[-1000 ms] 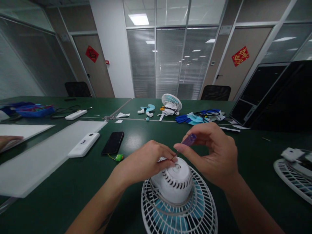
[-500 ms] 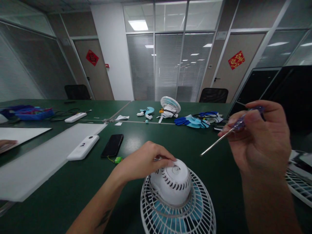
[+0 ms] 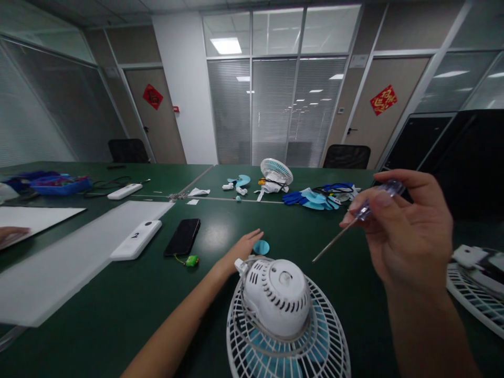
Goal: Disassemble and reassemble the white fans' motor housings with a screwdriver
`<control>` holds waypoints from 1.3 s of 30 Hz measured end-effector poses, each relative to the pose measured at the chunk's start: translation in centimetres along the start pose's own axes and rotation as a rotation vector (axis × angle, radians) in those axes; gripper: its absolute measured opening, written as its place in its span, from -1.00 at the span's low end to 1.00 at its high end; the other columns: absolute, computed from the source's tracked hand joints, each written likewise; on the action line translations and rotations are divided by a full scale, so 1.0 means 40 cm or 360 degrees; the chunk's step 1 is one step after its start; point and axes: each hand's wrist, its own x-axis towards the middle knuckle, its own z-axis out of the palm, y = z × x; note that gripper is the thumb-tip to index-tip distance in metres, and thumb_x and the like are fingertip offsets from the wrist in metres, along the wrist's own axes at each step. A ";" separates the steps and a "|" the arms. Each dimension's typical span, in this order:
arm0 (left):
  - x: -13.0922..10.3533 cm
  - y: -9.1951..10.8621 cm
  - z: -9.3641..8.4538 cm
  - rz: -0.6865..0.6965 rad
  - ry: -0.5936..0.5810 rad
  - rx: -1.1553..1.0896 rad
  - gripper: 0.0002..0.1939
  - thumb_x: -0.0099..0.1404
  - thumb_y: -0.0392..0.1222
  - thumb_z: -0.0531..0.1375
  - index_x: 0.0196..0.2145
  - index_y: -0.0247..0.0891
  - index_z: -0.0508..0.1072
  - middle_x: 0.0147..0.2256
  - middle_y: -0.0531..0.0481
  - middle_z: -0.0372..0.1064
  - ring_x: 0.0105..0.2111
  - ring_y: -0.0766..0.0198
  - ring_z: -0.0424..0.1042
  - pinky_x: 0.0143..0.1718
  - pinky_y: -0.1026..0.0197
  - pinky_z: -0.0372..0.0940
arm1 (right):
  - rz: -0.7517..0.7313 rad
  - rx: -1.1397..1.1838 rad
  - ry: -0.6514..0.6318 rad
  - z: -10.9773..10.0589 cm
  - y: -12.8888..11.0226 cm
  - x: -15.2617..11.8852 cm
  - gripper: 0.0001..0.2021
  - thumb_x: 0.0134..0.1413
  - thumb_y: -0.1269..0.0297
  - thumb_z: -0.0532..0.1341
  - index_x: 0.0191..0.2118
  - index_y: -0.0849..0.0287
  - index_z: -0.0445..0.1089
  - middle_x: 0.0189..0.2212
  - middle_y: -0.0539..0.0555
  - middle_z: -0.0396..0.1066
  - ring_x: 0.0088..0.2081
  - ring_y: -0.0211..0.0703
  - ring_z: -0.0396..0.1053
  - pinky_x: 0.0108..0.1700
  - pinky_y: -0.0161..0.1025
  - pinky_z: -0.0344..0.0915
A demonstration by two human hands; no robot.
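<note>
A small electric fan [image 3: 275, 299] lies face down on the green table, its white motor housing uppermost and blue blades showing through the white grille. My left hand [image 3: 242, 249] is behind the housing, partly hidden by it, its fingers stretched out beside a round blue cap [image 3: 261, 247]; whether they touch the cap I cannot tell. To the right, my right hand [image 3: 409, 226] grips a screwdriver [image 3: 364, 210] by its clear purplish handle. The metal shaft points down and left, with its tip in the air above and right of the housing.
On the left lie a black phone [image 3: 183, 236] with a green charm [image 3: 192, 260] and a white box marked 2 [image 3: 137, 240]. Farther back are a second fan [image 3: 275, 176] and blue gloves [image 3: 315, 198]. Another grille [image 3: 472, 294] sits at right. A co-worker's hand [image 3: 13, 233] shows far left.
My left hand has left the motor housing and reached behind it, beside the blue cap, which now shows. My right hand and the screwdriver have shifted slightly left and down.
</note>
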 end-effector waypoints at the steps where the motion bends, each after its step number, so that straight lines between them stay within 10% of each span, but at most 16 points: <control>1: 0.001 -0.008 0.017 0.0011 -0.0007 -0.0015 -0.57 0.32 -0.12 0.27 0.10 -0.28 0.38 0.19 -0.19 0.25 0.20 -0.04 0.25 0.20 -0.23 0.15 | -0.0008 -0.0016 -0.0020 0.002 0.003 -0.002 -0.79 0.02 0.31 0.37 -0.21 0.12 0.38 -0.55 -0.08 0.41 -0.54 -0.29 0.40 -0.54 -0.40 0.47; 7: 0.002 0.000 0.004 -0.0054 0.0232 -0.0217 -0.49 0.12 -0.12 0.41 0.02 -0.25 0.46 -0.01 -0.17 0.47 0.03 -0.03 0.43 0.13 -0.13 0.25 | -0.0006 -0.0099 -0.0032 0.007 0.014 -0.007 -0.83 0.16 0.30 0.28 -0.13 0.11 0.36 -0.50 -0.09 0.36 -0.54 -0.28 0.40 -0.53 -0.34 0.47; 13: -0.043 0.183 -0.136 0.0025 0.0577 -0.0522 -0.53 0.29 -0.03 0.26 0.10 -0.25 0.39 0.08 -0.20 0.41 -0.01 0.08 0.45 -0.04 0.04 0.36 | 0.0000 -0.0138 -0.0078 0.002 0.016 -0.005 -0.86 0.19 0.32 0.22 -0.13 0.03 0.40 -0.41 -0.06 0.28 -0.61 -0.37 0.21 -0.65 -0.35 0.18; 20: -0.183 0.386 -0.183 0.0285 0.0142 -0.0167 -0.02 -0.03 0.03 0.48 0.27 -0.17 0.17 -0.04 -0.09 0.48 -0.04 0.00 0.43 0.02 -0.04 0.29 | 0.0060 -0.0894 -0.1016 0.003 -0.012 -0.029 -0.71 0.05 0.13 0.32 -0.53 0.15 0.29 -0.67 -0.15 0.01 -0.62 -0.38 0.00 -0.60 -0.35 -0.05; 28: -0.197 0.417 -0.170 0.0135 0.0055 0.0241 0.10 0.00 0.19 0.43 0.33 -0.28 0.02 -0.05 -0.23 0.47 -0.07 -0.11 0.46 -0.03 -0.11 0.33 | 0.0489 -0.1454 -0.1814 0.009 -0.003 -0.035 -0.66 0.09 -0.01 0.24 -0.50 0.16 0.37 -0.59 -0.05 0.29 -0.53 -0.30 0.18 -0.49 -0.28 -0.02; 39: -0.219 0.400 -0.198 0.0076 -0.0128 0.0243 0.17 -0.01 0.05 0.47 0.38 -0.12 -0.11 0.00 -0.17 0.46 -0.01 -0.10 0.43 0.00 -0.10 0.30 | 0.0353 -0.1420 -0.1895 0.014 -0.029 -0.038 -0.91 0.02 0.32 0.18 -0.38 0.16 0.44 -0.43 0.00 0.42 -0.40 -0.20 0.29 -0.35 -0.25 0.09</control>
